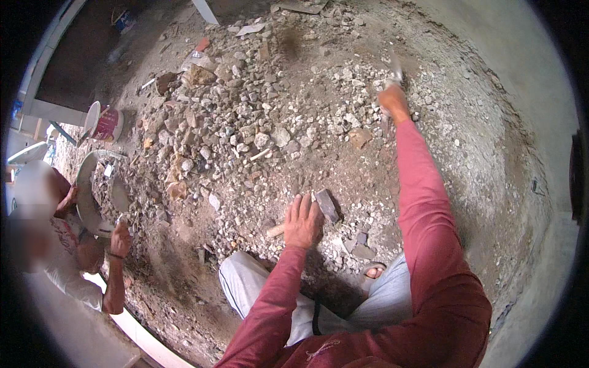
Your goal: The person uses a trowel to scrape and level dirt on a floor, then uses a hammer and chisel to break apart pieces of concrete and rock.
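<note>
My left hand (302,222) lies flat on the rubble (245,178) in front of me, fingers stretched out. On its right side sits a dark rectangular block (326,205), and on its left a short piece of pale wood (275,231) sticks out; together they look like a club hammer with its handle under my palm, though the middle is hidden. Reaching far to the right, my right hand (392,101) is closed around a greyish tool (396,69). Motion smears that tool, so its kind cannot be told. Pale gravel surrounds the hand.
At left a co-worker (73,239) crouches, a hand (121,239) at a large round basin (86,196) with rubble in it. A white and magenta bucket (109,124) stands behind. Along the right runs a pale wall (534,80). My sandalled foot (372,272) rests below the block.
</note>
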Demonstrator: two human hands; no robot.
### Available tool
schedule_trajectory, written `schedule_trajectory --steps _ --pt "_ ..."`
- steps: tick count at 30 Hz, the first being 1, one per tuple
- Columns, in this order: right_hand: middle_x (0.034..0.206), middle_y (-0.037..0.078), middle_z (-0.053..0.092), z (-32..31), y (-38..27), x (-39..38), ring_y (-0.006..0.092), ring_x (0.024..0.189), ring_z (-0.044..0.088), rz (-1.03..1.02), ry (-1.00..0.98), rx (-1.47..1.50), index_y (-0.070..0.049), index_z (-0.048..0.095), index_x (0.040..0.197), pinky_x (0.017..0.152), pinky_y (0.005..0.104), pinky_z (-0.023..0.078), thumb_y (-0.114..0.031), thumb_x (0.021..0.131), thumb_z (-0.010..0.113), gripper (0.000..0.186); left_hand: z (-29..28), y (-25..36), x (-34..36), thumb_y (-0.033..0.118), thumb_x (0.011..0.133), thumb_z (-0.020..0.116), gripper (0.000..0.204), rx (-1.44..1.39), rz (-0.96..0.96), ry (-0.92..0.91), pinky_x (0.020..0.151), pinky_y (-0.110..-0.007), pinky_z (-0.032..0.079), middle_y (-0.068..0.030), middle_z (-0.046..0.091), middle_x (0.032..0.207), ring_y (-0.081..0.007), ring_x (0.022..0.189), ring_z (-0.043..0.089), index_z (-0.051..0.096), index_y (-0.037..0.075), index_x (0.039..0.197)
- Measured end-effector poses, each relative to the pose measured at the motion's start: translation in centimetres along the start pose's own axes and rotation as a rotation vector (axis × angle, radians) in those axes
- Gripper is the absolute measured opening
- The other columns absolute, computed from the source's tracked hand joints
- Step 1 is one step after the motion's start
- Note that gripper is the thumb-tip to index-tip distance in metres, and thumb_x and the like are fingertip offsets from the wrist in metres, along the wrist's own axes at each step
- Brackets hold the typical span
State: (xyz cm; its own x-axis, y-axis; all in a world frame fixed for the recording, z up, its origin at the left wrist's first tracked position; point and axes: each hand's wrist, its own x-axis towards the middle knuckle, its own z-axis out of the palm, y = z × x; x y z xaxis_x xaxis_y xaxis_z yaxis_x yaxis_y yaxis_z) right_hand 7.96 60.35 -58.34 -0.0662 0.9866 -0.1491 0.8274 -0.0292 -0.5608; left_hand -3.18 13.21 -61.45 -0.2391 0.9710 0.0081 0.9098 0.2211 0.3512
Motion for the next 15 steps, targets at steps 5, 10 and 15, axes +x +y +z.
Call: schedule_trajectory --steps 5,10,15 --pt "0.106 0.024 0.07 9.0 -5.0 -10.8 0.0331 0.087 0.072 -0.149 -0.159 0.215 0.005 0.052 0.127 0.074 0.0435 0.058 -0.015 0.084 0.064 0.049 -0.3 -0.8 -0.7 0.033 0.09 0.064 0.048 0.064 -0.023 -0.017 0.117 -0.051 0.029 -0.007 0.039 0.156 -0.0331 0.145 0.033 0.054 0.018 0.135" --pt "0.11 0.024 0.068 11.1 -12.2 -18.4 0.027 0.075 0.072 -0.318 -0.592 0.026 0.003 0.048 0.129 0.062 0.0407 0.06 -0.013 0.083 0.062 0.051 -0.4 0.1 0.1 0.03 0.091 0.063 0.04 0.101 0.017 0.058 0.116 -0.051 0.031 -0.0076 0.047 0.148 -0.0328 0.141 0.04 0.058 0.015 0.128" --pt "0.098 0.012 0.068 5.9 -2.3 -11.7 0.0224 0.077 0.068 -0.146 -0.43 0.62 -0.01 0.058 0.123 0.062 0.0401 0.054 -0.024 0.083 0.072 0.045 0.3 0.5 0.7 0.032 0.088 0.067 0.044 0.091 0.05 0.122 0.114 -0.05 0.033 -0.0092 0.049 0.146 -0.0332 0.139 0.042 0.058 0.014 0.127"
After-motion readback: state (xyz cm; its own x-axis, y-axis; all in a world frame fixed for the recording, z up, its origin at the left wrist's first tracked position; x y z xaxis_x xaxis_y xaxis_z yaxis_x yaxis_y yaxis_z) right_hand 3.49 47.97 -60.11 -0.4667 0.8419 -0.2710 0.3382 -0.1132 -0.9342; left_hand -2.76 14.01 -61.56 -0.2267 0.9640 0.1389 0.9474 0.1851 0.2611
